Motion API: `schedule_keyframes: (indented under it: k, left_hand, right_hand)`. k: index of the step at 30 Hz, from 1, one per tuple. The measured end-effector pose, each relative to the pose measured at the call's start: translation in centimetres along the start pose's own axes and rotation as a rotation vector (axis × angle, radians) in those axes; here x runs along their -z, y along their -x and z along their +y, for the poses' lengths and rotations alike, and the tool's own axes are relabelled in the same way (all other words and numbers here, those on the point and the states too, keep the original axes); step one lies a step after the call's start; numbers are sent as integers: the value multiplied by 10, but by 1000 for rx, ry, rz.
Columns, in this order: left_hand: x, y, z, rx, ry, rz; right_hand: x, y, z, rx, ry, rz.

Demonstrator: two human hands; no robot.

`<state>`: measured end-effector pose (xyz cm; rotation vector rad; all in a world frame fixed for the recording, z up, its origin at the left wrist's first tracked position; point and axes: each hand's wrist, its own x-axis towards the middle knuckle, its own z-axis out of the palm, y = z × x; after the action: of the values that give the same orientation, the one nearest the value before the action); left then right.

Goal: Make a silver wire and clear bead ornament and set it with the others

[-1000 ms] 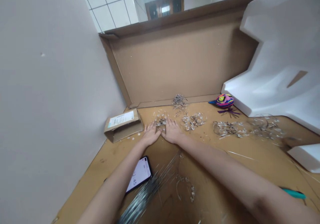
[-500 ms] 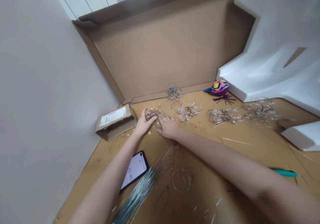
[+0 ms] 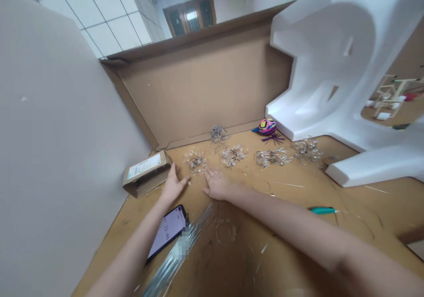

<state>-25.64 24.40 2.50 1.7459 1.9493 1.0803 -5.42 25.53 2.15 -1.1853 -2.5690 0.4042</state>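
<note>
My left hand (image 3: 174, 185) is held over the table left of a small cluster of wire and clear beads (image 3: 195, 159), thumb and fingers apart, holding nothing. Just right of that cluster, my right hand (image 3: 217, 184) rests with fingers stretched forward, their tips near its front edge. More bead-and-wire clusters sit in a row to the right: one nearby (image 3: 233, 155), another (image 3: 272, 156) and a further one (image 3: 307, 149). A silvery wire tangle (image 3: 217, 132) lies against the cardboard. Between my forearms is a bundle of straight wires (image 3: 172, 259), with a wire ring (image 3: 225, 230) beside it.
A small open cardboard box (image 3: 145, 173) stands at left by the grey wall. A phone (image 3: 168, 228) lies under my left forearm. Behind rises a cardboard panel (image 3: 198, 93). At right are white moulded foam (image 3: 324, 67), a colourful ball-like object (image 3: 266, 127) and a teal-handled tool (image 3: 323, 210).
Both hands have drawn back from the leftmost cluster and moved apart, leaving it on the table. My camera view has tilted up and turned right.
</note>
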Motion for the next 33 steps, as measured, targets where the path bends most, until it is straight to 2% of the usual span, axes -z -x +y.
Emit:
schedule_keyframes:
  k: [4,7,10,13,16,23,28,33]
  left_hand:
    - [-1,24,10,-30,-96,89]
    - [-5,41,22,-56,-157,102]
    - [-11,60,37,-121,-218,36]
    - [-16,83,55,-214,-280,-97]
    - [-18,102,71,-278,-327,-194]
    - [-17,128,103,-270,-358,-233]
    - [-38,173,146,-311,-341,-257]
    - [-71,219,185,-355,-326,-361]
  right_hand:
    - [11,31,-5,53,16,32]
    - [22,58,-12,74,18,74]
    - [32,88,-22,99,11,105]
    - [39,117,-31,115,13,140]
    - [44,141,-34,70,49,150]
    - [52,185,-25,-123,128,123]
    - [55,216,-24,-130,134,95]
    - [58,249,-13,-145,140,53]
